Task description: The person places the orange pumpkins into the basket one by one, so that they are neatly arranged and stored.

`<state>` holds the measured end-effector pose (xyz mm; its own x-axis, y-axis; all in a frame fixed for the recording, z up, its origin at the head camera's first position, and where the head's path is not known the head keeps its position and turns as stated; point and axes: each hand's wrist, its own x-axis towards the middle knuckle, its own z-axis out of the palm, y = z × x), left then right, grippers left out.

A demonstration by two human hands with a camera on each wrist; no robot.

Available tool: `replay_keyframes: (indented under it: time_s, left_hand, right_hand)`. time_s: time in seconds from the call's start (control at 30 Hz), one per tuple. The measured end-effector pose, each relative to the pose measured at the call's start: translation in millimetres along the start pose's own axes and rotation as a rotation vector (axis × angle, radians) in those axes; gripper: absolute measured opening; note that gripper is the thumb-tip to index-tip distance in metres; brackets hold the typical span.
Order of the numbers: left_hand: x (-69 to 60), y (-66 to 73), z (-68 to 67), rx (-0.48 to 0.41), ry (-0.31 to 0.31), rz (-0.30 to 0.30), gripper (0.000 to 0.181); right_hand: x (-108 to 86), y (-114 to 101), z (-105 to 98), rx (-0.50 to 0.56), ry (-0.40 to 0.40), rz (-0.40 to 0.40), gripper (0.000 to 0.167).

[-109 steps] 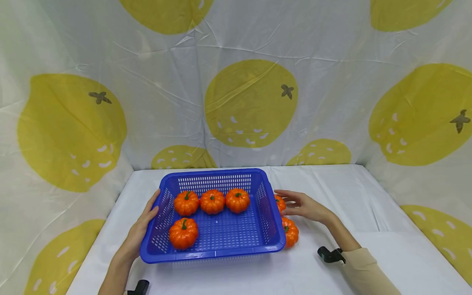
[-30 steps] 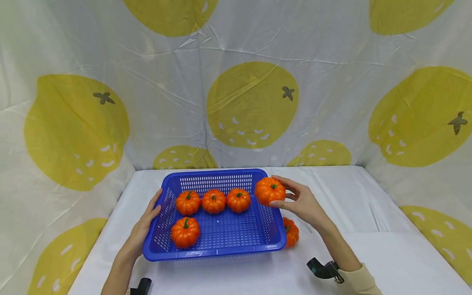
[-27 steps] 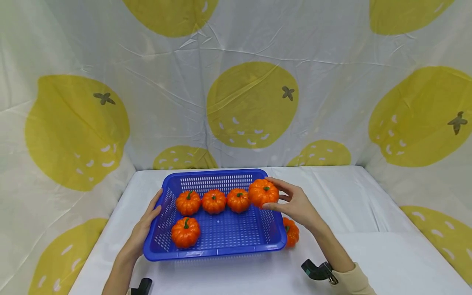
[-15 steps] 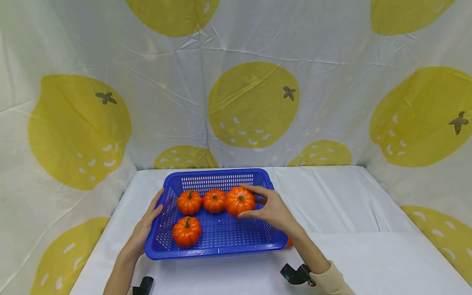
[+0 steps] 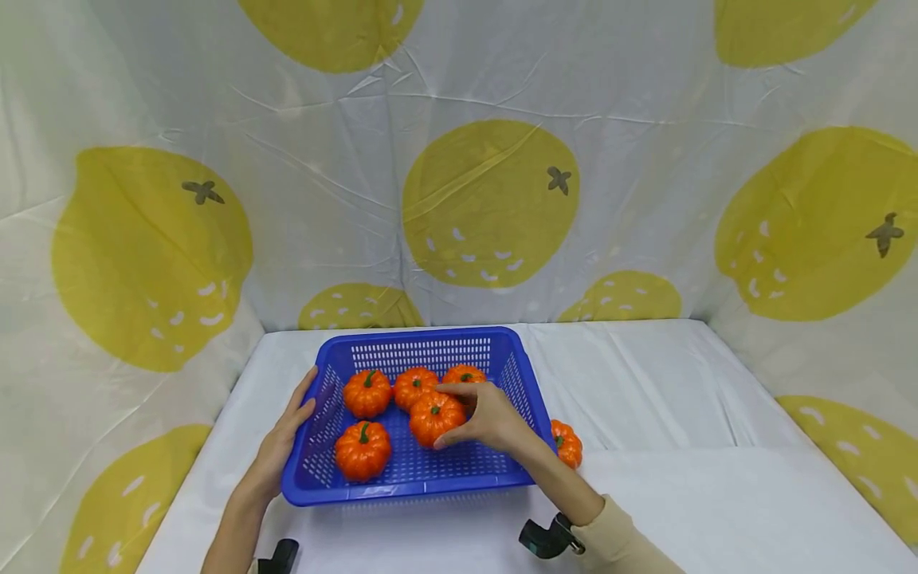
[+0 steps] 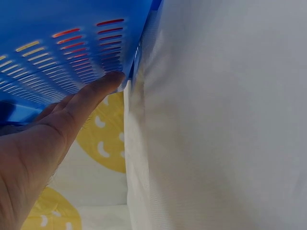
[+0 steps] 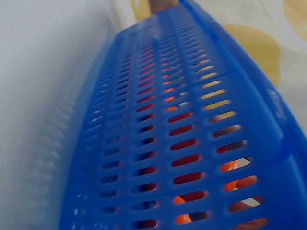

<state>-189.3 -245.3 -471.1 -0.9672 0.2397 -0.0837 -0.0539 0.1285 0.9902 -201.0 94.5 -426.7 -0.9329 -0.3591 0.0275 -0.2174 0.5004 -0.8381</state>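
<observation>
Inside the blue plastic basket (image 5: 430, 488), my right hand (image 5: 488, 414) holds a small orange pumpkin (image 5: 434, 421) between thumb and fingers. This pumpkin is in front of a back row with a left pumpkin (image 5: 367, 394), a middle pumpkin (image 5: 412, 385) and a right pumpkin (image 5: 463, 374), the last partly hidden by my fingers. A front pumpkin (image 5: 362, 452) sits at the basket's left. My left hand (image 5: 276, 446) grips the basket's left side, thumb at the rim. In the left wrist view a finger (image 6: 93, 96) lies straight along the slotted wall.
One more pumpkin (image 5: 567, 444) lies on the white cloth outside the basket's right side, partly covered by the rim. A white curtain (image 5: 645, 199) with printed lemons surrounds the table (image 5: 717, 478). The right wrist view is mostly filled by the basket's slotted wall (image 7: 158, 115).
My right hand has picked up a pumpkin from the right of the basket, lifted it over the rim and moved it left and down inside. The left hand stays on the basket.
</observation>
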Motion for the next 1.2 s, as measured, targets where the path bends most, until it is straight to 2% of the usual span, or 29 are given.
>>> replay_keyframes:
  time_s: [0.2, 0.37, 0.67, 0.93, 1.2]
  left_hand:
    - [-2.4, 2.9, -1.9, -0.009, 0.011, -0.001, 0.059]
    - [-2.7, 2.9, -1.3, 0.0, 0.008, 0.001, 0.059]
    - [-1.8, 2.0, -0.6, -0.002, 0.003, 0.012, 0.059]
    - [-1.1, 1.1, 1.0, -0.013, -0.016, 0.01, 0.058]
    - [-0.6, 1.4, 1.7, -0.002, -0.007, 0.004, 0.059]
  right_hand:
    - [5.5, 2.4, 5.8, -0.057, -0.121, 0.025, 0.071]
    - [7.0, 3.9, 7.4, -0.075, -0.167, 0.062, 0.071]
    - [5.5, 5.1, 11.1, -0.158, -0.177, 0.104, 0.078]
    - [1.2, 6.2, 9.2, -0.093, -0.173, 0.139, 0.074]
    - [1.2, 5.0, 9.3, -0.082, -0.193, 0.132, 0.072]
